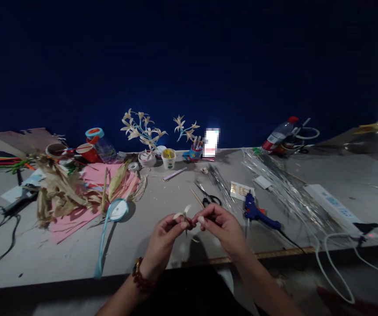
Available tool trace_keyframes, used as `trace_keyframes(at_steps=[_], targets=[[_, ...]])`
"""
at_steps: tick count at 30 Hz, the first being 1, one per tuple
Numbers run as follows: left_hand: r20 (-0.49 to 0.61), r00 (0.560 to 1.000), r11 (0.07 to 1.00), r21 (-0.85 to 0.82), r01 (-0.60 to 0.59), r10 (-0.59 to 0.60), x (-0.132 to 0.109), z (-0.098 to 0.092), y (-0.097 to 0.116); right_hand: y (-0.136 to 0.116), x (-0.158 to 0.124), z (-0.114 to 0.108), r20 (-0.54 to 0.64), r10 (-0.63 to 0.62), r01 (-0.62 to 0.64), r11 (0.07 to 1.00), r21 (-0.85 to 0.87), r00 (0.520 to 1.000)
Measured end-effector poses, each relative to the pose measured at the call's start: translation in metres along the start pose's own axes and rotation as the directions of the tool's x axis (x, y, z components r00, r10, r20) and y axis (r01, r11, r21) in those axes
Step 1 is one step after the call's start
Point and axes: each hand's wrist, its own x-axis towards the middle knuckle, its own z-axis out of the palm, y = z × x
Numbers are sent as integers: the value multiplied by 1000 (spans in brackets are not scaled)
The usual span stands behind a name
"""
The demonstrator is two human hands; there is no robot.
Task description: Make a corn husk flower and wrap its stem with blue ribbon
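My left hand (166, 237), with a dark red bead bracelet at its wrist, pinches a small pale flower (188, 209) by its thin base. The curved petals look like dried husk and stick up above the fingertips. Close by on the right, my right hand (224, 228) has thumb and forefinger pressed together near the flower's base. What it pinches, if anything, is too small to make out. Just beyond the hands lie black-handled scissors (212, 200) and a thin wooden stick (196, 197). A blue hot glue gun (257, 213) rests right of my right hand.
Dried corn husks (65, 188) lie over pink paper (73, 224) at left, beside a roll of light blue tape (123, 210). Finished flower sprays (144, 127) stand at the back. Wire bundles (284, 184), a white power strip (332, 206) and looping cables occupy the right.
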Motion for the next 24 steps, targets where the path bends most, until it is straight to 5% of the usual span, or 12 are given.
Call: trace_keyframes(at_steps=[3,6,12,16,20,24], targets=[[8,1000,1000,-20,13,-12,0,-2,0,0,4,-10,-6,-20,19,997,-73,1000],[-8,1000,1000,-15,3,-4,-1,-2,1,-6,1,-13,-7,-214,200,922,-333,977],[32,999,998,-56,10,-8,-2,3,9,-21,-5,-16,248,-542,525,446,-725,803],[56,995,988,-131,85,-78,-1,6,12,-21,-6,-16,391,-570,623,291,-726,722],[134,983,964,-220,149,-122,-1,7,11,-17,-8,-15,404,-574,652,329,-683,712],[147,982,943,-291,161,-122,-1,7,9,-12,-9,-14,236,-506,540,621,-568,830]])
